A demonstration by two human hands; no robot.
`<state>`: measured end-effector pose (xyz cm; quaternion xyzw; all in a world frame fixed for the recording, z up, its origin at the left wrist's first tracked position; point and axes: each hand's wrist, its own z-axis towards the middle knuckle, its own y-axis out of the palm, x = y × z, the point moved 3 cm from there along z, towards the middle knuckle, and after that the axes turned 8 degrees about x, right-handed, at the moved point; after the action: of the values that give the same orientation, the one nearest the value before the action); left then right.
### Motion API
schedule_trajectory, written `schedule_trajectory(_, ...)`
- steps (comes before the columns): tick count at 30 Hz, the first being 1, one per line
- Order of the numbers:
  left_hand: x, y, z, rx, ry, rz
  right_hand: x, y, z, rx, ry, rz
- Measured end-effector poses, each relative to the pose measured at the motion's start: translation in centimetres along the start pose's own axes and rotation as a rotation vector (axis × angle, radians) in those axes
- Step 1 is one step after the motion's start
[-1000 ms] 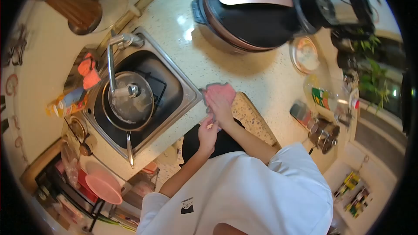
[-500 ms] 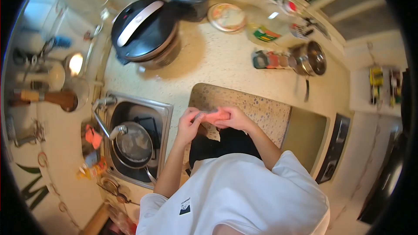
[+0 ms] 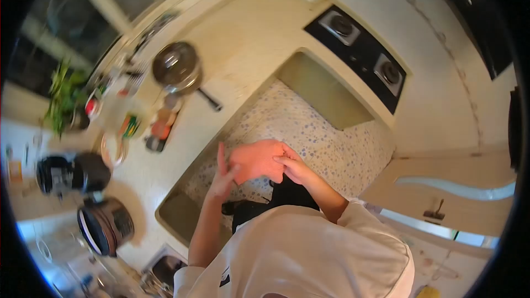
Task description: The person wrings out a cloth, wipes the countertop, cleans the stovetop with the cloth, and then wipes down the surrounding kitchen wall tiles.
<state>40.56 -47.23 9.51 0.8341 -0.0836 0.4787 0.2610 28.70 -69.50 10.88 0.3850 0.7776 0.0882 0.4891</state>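
A pink cloth [image 3: 256, 160] is spread between my hands in front of my body, over the speckled floor. My right hand [image 3: 293, 166] pinches its right edge, with the thumb on the near side. At the cloth's left edge is my left hand [image 3: 222, 178], its fingers stretched out and one pointing up, apart from the fabric. The left thumb lies against the cloth's lower left part. Any left fingers behind the fabric are hidden.
On the counter [image 3: 243, 33] stand a lidded pot [image 3: 176, 66], several spice jars [image 3: 162, 127], a rice cooker [image 3: 106, 226] and a dark appliance [image 3: 72, 174]. A two-burner stove [image 3: 359, 55] is at the upper right. The sink [image 3: 167, 267] is partly visible at lower left.
My view has turned right, toward the stove. The cloth was bunched between both hands and is now spread wider. My left fingers have straightened.
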Motion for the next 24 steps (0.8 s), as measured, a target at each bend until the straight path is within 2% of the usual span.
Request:
schedule_trajectory(3, 0.8, 10.2, 4.8, -0.165, -0.198, 0.162, -4.3, -9.6, 0.1, 0.214, -0.178, -0.106)
schedule_trajectory(4, 0.0, 12.8, 7.0, -0.219, -0.101, 0.172, -6.2, -12.8, -0.1, 0.272, -0.238, -0.198)
schedule_trajectory(5, -0.5, 15.0, 8.9, -0.282, -0.038, 0.307, -7.8, -15.4, -0.5, 0.326, -0.292, -0.293)
schedule_trajectory(7, -0.4, 19.6, 12.4, -0.408, 0.105, 0.569, -11.2, -19.8, -1.4, 0.384, -0.262, -0.29)
schedule_trajectory(9, 0.5, 23.6, 15.2, -0.451, 0.372, 1.158, -14.5, -21.9, -2.3, 0.408, -0.377, -0.574)
schedule_trajectory(10, 1.2, 25.8, 16.6, -0.465, 0.517, 1.446, -16.4, -22.4, -2.6, 0.402, -0.505, -0.865)
schedule_trajectory(11, 2.5, 28.1, 17.6, -0.461, 0.755, 1.411, -17.8, -22.8, -2.5, 0.389, -0.627, -1.162)
schedule_trajectory(12, 3.9, 30.5, 18.5, -0.456, 0.988, 1.359, -18.5, -23.8, -2.1, 0.442, -0.673, -1.195)
schedule_trajectory(14, 3.8, 32.5, 21.7, -0.537, 0.879, 1.203, -19.6, -25.3, -1.0, 0.543, -0.754, -1.264)
schedule_trajectory(16, 1.6, 32.7, 26.6, -0.656, 0.217, 0.981, -20.7, -28.6, 1.6, 0.578, -0.704, -0.963)
schedule_trajectory(17, 1.1, 33.0, 28.7, -0.581, 0.157, 0.911, -21.1, -30.1, 3.1, 0.592, -0.673, -0.813)
schedule_trajectory(19, 0.4, 34.2, 33.5, -0.433, 0.049, 0.771, -24.2, -30.0, 6.3, 0.655, -0.443, -0.433)
schedule_trajectory(20, 0.5, 35.3, 35.8, -0.405, 0.079, 0.757, -25.4, -30.2, 8.0, 0.68, -0.325, -0.242)
schedule_trajectory(22, 1.6, 37.8, 40.6, -0.346, 0.132, 0.73, -26.9, -32.7, 13.3, 0.742, -0.435, -0.403)
schedule_trajectory(24, 2.7, 40.1, 46.3, -0.373, 0.244, 0.843, -29.1, -34.6, 18.2, 0.802, -0.505, -0.563)
